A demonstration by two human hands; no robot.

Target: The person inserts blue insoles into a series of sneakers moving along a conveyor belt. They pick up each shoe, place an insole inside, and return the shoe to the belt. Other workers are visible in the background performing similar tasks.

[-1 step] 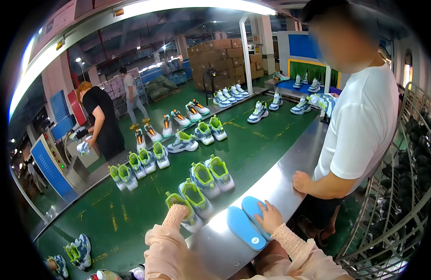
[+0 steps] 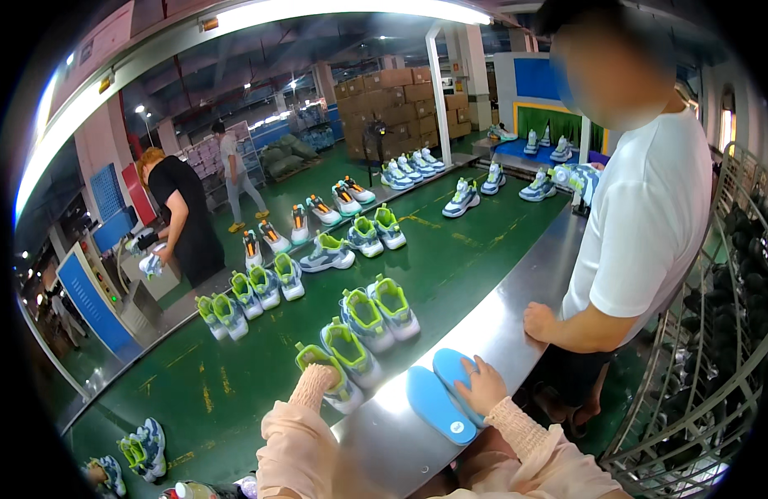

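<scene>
My left hand [image 2: 325,376] reaches down into the opening of the nearest sneaker [image 2: 344,396], blue-grey and white with a lime-green lining. The shoe hides its fingers. Close beside it stand several matching sneakers [image 2: 366,314] in a row. Two light-blue insoles [image 2: 434,407] lie side by side on the metal ledge [image 2: 375,441] at the front. My right hand [image 2: 485,387] rests over the right-hand insole [image 2: 452,366], fingers extended and slightly apart, not wrapped around it.
More sneakers [image 2: 263,287] line the green belt [image 2: 259,366]. A person in a white shirt [image 2: 650,208] stands at right, one hand on the ledge. A wire rack [image 2: 725,358] holds dark objects behind. Across the belt, a person in black [image 2: 188,212] handles a shoe.
</scene>
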